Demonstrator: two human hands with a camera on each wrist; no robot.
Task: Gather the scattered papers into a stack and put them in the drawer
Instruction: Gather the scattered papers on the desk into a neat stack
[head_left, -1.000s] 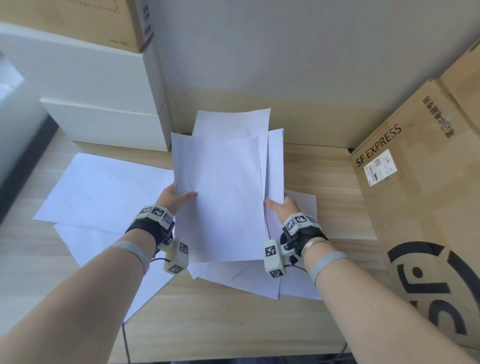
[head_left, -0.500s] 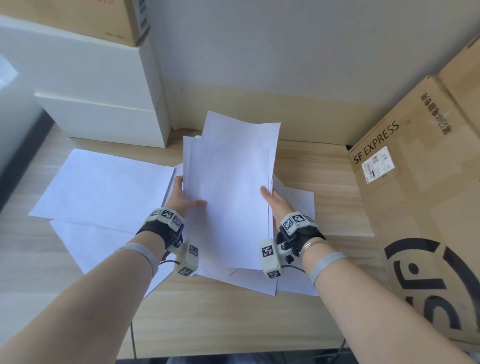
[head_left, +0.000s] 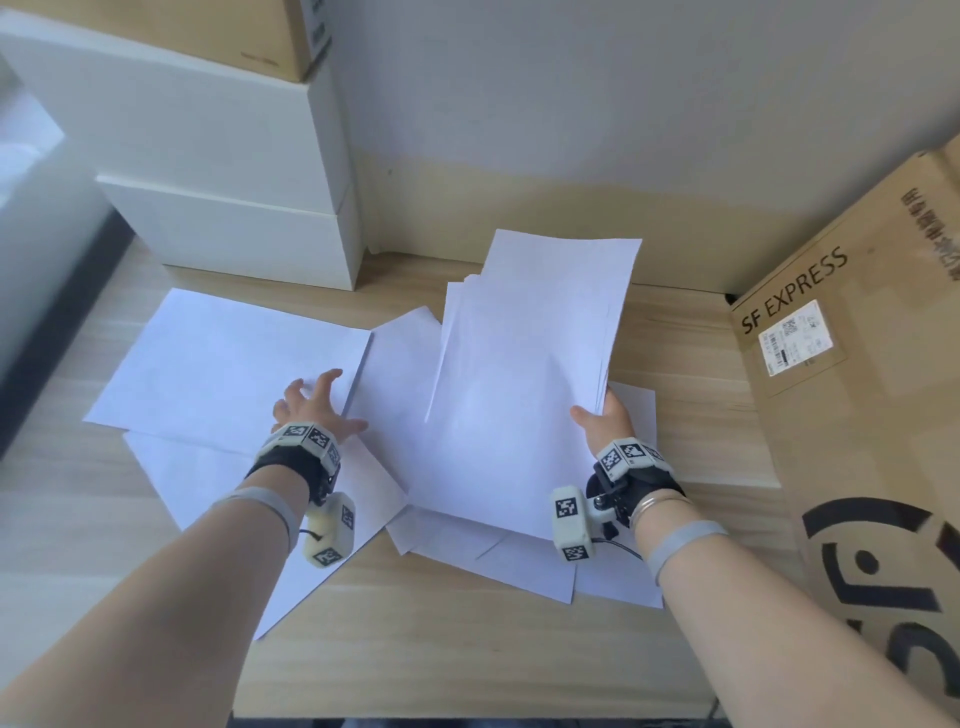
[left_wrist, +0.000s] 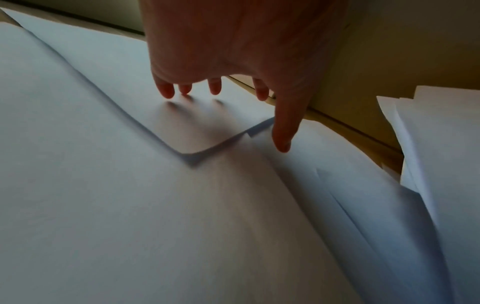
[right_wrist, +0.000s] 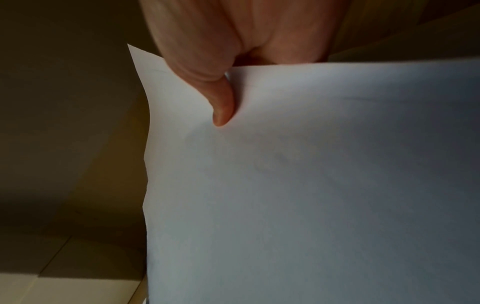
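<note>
My right hand (head_left: 605, 415) pinches the lower right edge of a lifted stack of white papers (head_left: 530, 364), thumb on top, as the right wrist view shows on the stack (right_wrist: 311, 185). More loose white sheets (head_left: 228, 358) lie spread on the wooden table (head_left: 467, 649). My left hand (head_left: 311, 402) hovers with spread fingers just over the corner of a loose sheet (left_wrist: 197, 131), holding nothing; in the left wrist view my left hand (left_wrist: 223, 92) casts shadows on that sheet. A white drawer unit (head_left: 228, 228) stands shut at the back left.
A large SF EXPRESS cardboard box (head_left: 872, 415) fills the right side of the table. Another cardboard box (head_left: 218, 31) sits on top of the drawer unit. A wall (head_left: 571, 130) runs close behind the papers.
My left hand has let go of the stack and moved left over the loose sheets. The stack has shifted right, held now by my right hand alone.
</note>
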